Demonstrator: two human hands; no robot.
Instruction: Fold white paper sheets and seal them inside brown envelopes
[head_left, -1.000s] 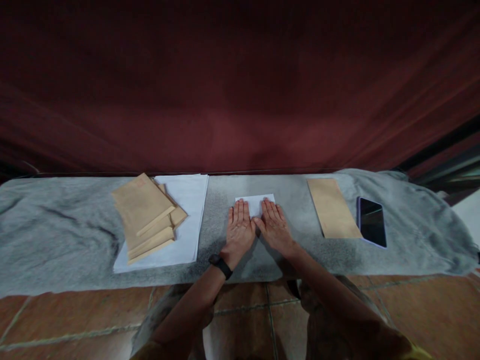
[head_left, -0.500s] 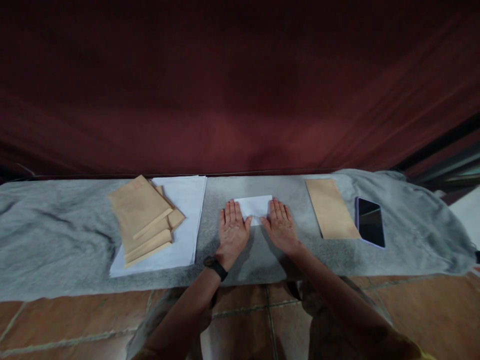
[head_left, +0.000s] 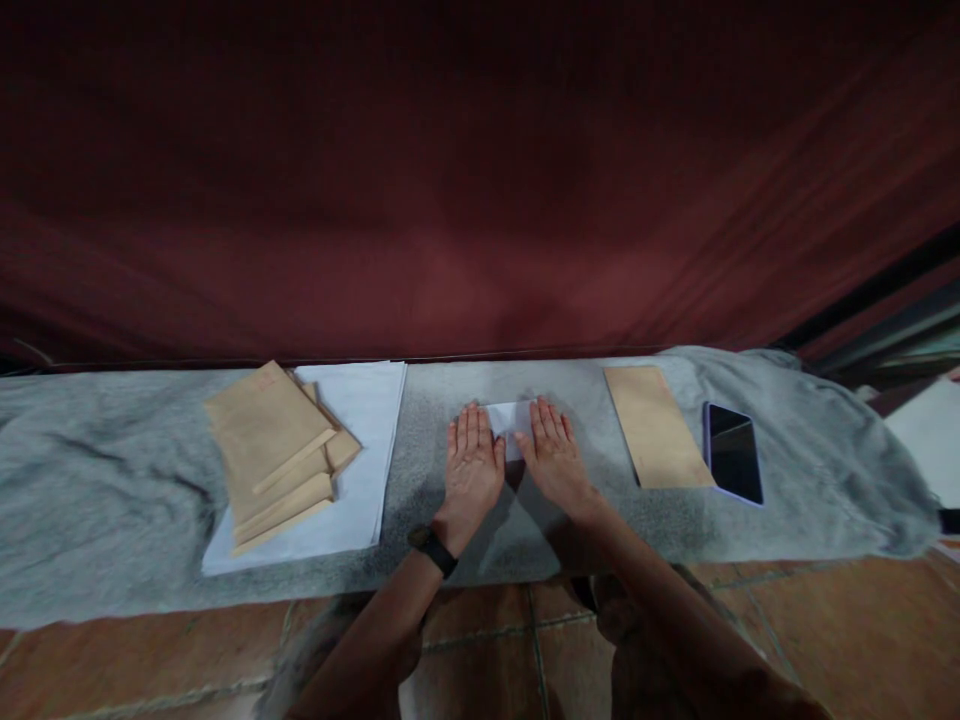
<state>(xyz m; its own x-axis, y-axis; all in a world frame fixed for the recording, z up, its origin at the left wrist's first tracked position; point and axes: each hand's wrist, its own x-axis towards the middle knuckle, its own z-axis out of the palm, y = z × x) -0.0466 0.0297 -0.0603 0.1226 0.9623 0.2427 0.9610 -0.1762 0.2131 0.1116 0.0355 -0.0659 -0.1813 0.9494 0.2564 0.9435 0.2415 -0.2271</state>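
A small folded white paper (head_left: 512, 420) lies on the grey cloth (head_left: 112, 480) in the middle of the low table. My left hand (head_left: 472, 462) lies flat on its left part, fingers stretched out and together, a dark band on the wrist. My right hand (head_left: 553, 456) lies flat on its right part, fingers extended. Only a narrow strip of the paper shows between the two hands. Neither hand grips anything.
To the left, a stack of brown envelopes (head_left: 271, 440) rests on white sheets (head_left: 360, 440). To the right lie a single brown envelope (head_left: 655, 426) and a dark phone (head_left: 732, 452). A dark red curtain (head_left: 480, 180) hangs behind the table. Tiled floor lies in front.
Both hands slid apart over the folded paper half a second ago, then came back together; less of the paper shows now. The view has shifted slightly.
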